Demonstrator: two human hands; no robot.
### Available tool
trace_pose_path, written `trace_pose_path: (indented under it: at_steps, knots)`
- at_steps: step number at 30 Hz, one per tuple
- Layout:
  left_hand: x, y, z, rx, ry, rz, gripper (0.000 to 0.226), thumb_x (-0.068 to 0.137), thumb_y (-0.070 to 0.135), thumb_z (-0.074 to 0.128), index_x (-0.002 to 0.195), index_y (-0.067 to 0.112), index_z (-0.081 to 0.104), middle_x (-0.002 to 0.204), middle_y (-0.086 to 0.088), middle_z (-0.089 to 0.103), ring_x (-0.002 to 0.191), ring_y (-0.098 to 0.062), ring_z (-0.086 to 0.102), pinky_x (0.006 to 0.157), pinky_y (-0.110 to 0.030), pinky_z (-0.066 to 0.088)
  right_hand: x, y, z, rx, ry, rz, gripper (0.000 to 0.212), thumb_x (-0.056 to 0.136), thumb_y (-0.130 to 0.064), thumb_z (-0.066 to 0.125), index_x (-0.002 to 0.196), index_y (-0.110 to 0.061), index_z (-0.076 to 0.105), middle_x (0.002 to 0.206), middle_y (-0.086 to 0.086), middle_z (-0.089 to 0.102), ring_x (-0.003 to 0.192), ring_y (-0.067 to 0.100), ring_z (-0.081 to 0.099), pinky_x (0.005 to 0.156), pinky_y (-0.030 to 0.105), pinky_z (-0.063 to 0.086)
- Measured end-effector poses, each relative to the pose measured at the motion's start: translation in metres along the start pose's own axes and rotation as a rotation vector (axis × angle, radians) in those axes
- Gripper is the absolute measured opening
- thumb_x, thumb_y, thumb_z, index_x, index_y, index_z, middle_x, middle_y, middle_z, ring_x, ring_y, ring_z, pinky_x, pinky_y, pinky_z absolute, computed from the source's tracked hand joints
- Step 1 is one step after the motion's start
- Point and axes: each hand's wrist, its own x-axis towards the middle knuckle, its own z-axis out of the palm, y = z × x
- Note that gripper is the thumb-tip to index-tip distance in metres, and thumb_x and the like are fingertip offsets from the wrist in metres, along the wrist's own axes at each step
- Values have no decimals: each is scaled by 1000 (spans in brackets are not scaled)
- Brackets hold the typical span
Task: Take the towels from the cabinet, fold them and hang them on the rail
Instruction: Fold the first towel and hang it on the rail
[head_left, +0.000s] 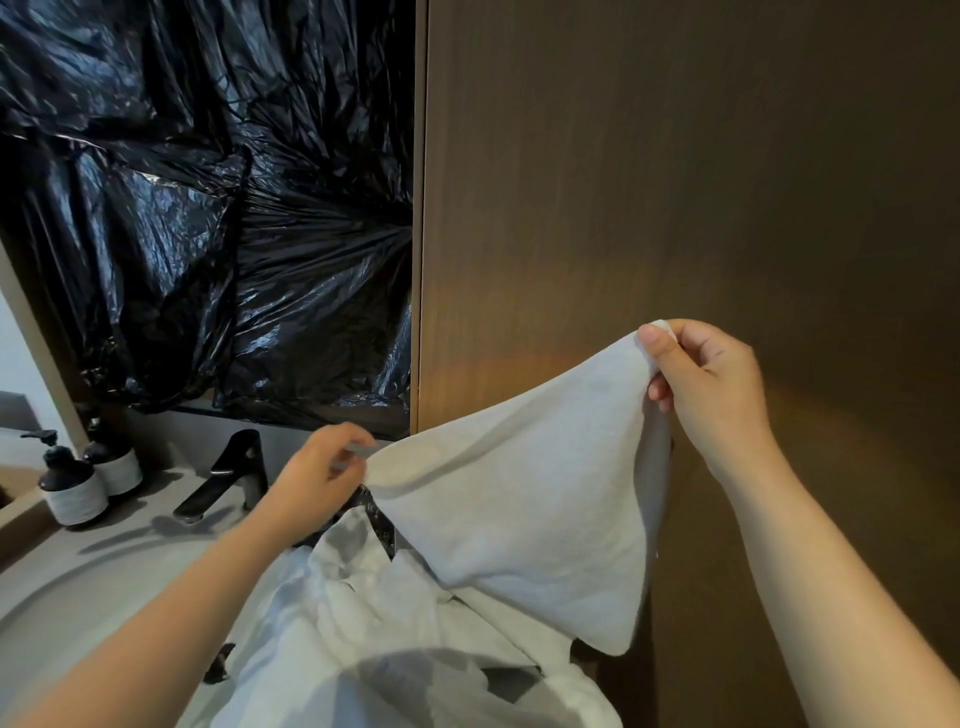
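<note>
A white towel (524, 499) hangs stretched between my two hands in front of a brown wooden cabinet door (675, 182). My right hand (706, 384) pinches its upper right corner, raised higher. My left hand (322, 478) pinches the upper left corner, lower and nearer the faucet. The towel's bottom point droops toward a heap of more white towels (384, 623) lying below on the counter. No rail is in view.
A black faucet (228, 478) stands on the grey sink counter (78, 571) at left, with two dark pump bottles (72, 483) beside it. Crumpled black plastic sheeting (208, 208) covers the wall area above the sink.
</note>
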Motion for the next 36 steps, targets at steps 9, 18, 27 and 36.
trace_pose_path:
  at_steps: [9, 18, 27, 36]
  knots:
    - [-18, -1, 41, 271, -36, 136, 41, 83, 33, 74, 121, 19, 66, 143, 0, 42, 124, -19, 47, 107, -32, 40, 3, -3, 3, 3, -21, -2, 26, 95, -40, 56, 83, -21, 67, 60, -5, 59, 57, 5, 55, 55, 16, 44]
    - [5, -7, 11, 340, 81, 20, 32, 99, 25, 50, 92, 3, 71, 91, -10, 64, 81, -26, 61, 74, -34, 47, 7, 8, -11, -15, 29, -16, 25, 94, -42, 57, 81, -24, 68, 56, -7, 57, 55, 5, 53, 58, 24, 44]
    - [69, 62, -80, 7, 430, 98, 19, 85, 38, 70, 94, 21, 70, 76, 7, 65, 68, -8, 58, 59, -17, 41, 41, 9, -35, 92, 217, 84, 21, 91, -49, 59, 81, -33, 68, 59, -3, 60, 53, 3, 54, 63, 29, 48]
    - [97, 106, -109, -162, 546, 221, 20, 90, 30, 65, 83, 12, 66, 75, -10, 63, 71, -29, 58, 62, -34, 43, 66, 4, -46, 78, 356, 38, 26, 91, -44, 62, 72, -28, 65, 74, -8, 64, 67, 6, 57, 61, 27, 44]
